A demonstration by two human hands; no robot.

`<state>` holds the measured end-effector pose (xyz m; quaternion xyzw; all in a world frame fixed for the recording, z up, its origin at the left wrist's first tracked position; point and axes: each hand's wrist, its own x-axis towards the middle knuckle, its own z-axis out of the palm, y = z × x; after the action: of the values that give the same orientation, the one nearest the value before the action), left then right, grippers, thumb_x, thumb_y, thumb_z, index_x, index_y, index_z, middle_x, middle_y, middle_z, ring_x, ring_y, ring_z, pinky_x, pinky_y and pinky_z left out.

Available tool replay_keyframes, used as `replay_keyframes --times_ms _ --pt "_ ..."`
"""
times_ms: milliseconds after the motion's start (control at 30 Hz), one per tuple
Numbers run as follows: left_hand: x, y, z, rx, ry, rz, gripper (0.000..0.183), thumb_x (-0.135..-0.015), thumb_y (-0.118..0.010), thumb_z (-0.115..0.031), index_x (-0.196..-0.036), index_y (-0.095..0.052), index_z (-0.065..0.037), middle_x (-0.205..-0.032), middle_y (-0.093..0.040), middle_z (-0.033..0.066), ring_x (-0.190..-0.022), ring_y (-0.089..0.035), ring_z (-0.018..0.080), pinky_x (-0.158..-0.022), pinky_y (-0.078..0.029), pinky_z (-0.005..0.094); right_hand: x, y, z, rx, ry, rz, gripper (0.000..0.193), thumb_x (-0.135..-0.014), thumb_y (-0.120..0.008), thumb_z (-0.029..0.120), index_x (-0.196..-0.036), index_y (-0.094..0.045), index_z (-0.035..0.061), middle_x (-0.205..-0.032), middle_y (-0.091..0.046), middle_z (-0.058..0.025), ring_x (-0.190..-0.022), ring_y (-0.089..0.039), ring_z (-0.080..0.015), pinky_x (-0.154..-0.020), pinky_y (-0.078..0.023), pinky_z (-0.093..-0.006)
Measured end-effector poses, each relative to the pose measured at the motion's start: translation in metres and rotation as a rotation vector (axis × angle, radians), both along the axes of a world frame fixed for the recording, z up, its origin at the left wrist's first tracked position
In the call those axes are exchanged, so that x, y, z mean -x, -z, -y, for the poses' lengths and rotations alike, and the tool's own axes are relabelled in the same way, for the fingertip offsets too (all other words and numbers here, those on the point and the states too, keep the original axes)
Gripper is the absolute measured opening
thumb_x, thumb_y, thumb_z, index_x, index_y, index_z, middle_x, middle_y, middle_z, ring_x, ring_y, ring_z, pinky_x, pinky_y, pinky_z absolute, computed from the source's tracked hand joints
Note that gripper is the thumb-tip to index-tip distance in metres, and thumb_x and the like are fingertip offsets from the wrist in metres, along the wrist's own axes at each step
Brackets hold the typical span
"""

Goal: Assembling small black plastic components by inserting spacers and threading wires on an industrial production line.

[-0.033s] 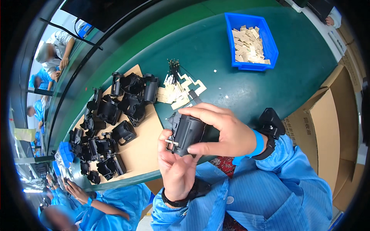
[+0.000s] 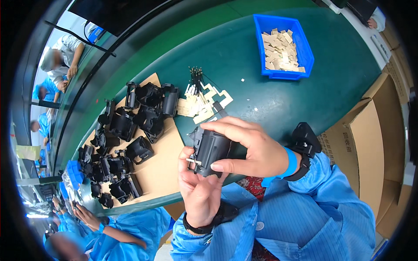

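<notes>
Both hands hold a black plastic housing [image 2: 212, 150] over the table's near edge. My left hand [image 2: 198, 187] grips it from below and on its left side, fingers curled round it. From the right, my right hand [image 2: 257, 150] clasps it, with the forefinger along the top end and the thumb on the lower front. A small pale strip [image 2: 193, 161] shows at the housing's left side by my left fingers. Just beyond it lie cream-coloured flat pieces [image 2: 202, 104] with black-tipped leads [image 2: 197, 78].
Several similar black housings [image 2: 122, 124] stand on a cardboard sheet [image 2: 167, 165] at the left. A blue bin [image 2: 283, 75] of small cream pieces is at the far right of the green table [image 2: 244, 56]. Cardboard boxes [image 2: 365, 148] stand at right. Co-workers sit at left.
</notes>
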<state>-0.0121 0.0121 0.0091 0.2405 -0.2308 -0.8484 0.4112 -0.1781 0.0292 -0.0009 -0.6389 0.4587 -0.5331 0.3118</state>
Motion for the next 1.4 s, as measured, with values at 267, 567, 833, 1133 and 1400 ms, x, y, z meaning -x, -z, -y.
replay_keyframes --times_ms 267,567,833,1133,1400 --pt "0.003 -0.004 0.000 0.026 -0.008 0.024 0.055 -0.075 -0.057 0.005 -0.121 -0.029 -0.011 -0.114 -0.048 0.0146 -0.099 -0.056 0.0231 -0.084 -0.050 0.0403 -0.006 0.010 0.002 -0.107 -0.065 0.369 0.045 -0.078 -0.063 0.020 -0.114 -0.049 -0.0031 -0.097 -0.058 -0.0136 -0.086 -0.060 -0.0222 -0.072 -0.047 -0.0298" --pt "-0.014 -0.009 -0.003 0.212 0.018 0.373 0.057 -0.069 -0.057 0.010 -0.117 -0.034 -0.009 -0.110 -0.048 0.0139 -0.094 -0.057 0.0229 -0.069 -0.056 0.0297 0.006 0.004 0.005 -0.019 -0.068 0.028 0.021 -0.084 -0.055 0.016 -0.097 -0.058 0.0001 -0.084 -0.060 -0.0168 -0.076 -0.060 -0.0303 -0.067 -0.048 -0.0349" --pt "-0.052 -0.073 0.101 0.894 -0.217 1.013 0.053 -0.068 -0.046 0.006 -0.121 -0.042 -0.001 -0.093 -0.046 0.0039 -0.083 -0.051 0.0123 -0.068 -0.047 0.0242 0.038 -0.004 0.035 0.119 0.039 -0.780 0.010 -0.074 -0.062 0.011 -0.080 -0.060 0.0033 -0.082 -0.055 -0.0079 -0.081 -0.052 -0.0255 -0.069 -0.043 -0.0354" --pt "-0.119 -0.054 0.302 1.411 -0.579 1.651 0.062 -0.063 -0.068 -0.004 -0.121 -0.046 -0.007 -0.090 -0.060 0.0154 -0.083 -0.059 0.0307 -0.078 -0.046 0.0355 0.002 0.010 0.053 0.125 -0.008 -0.937 0.020 -0.067 -0.068 0.017 -0.081 -0.058 0.0061 -0.084 -0.050 -0.0060 -0.084 -0.048 -0.0238 -0.070 -0.042 -0.0363" --pt "-0.111 -0.060 0.287 1.350 -0.574 1.988 0.070 -0.067 -0.067 -0.012 -0.127 -0.035 0.005 -0.118 -0.048 0.0250 -0.112 -0.045 0.0367 -0.096 -0.035 0.0380 -0.020 0.016 0.050 0.226 -0.104 -0.915 0.019 -0.064 -0.067 0.022 -0.070 -0.059 0.0064 -0.080 -0.050 -0.0049 -0.086 -0.048 -0.0214 -0.074 -0.040 -0.0331"
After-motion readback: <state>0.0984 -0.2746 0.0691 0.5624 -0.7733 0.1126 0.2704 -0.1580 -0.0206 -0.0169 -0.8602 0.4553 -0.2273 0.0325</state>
